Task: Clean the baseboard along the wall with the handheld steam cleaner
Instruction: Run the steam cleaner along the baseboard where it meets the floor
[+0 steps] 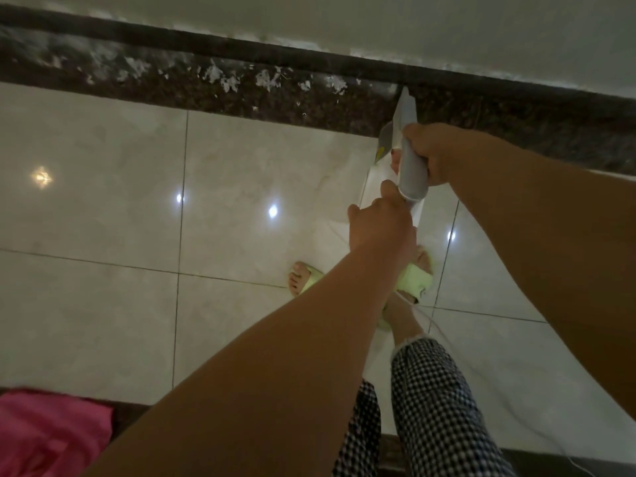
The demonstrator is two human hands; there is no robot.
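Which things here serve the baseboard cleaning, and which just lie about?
In use: white-and-grey handheld steam cleaner; dark speckled stone baseboard flecked white; right hand gripping the cleaner; left hand at its rear end.
Lying about: pink cloth on the floor.

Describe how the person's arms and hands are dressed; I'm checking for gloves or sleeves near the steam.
Both forearms are bare as far as the frame shows: no sleeves, no gloves. The left hand and right hand show no visible rings, watch or bracelets. The only clothing visible is black-and-white checked trousers and yellow-green slippers.
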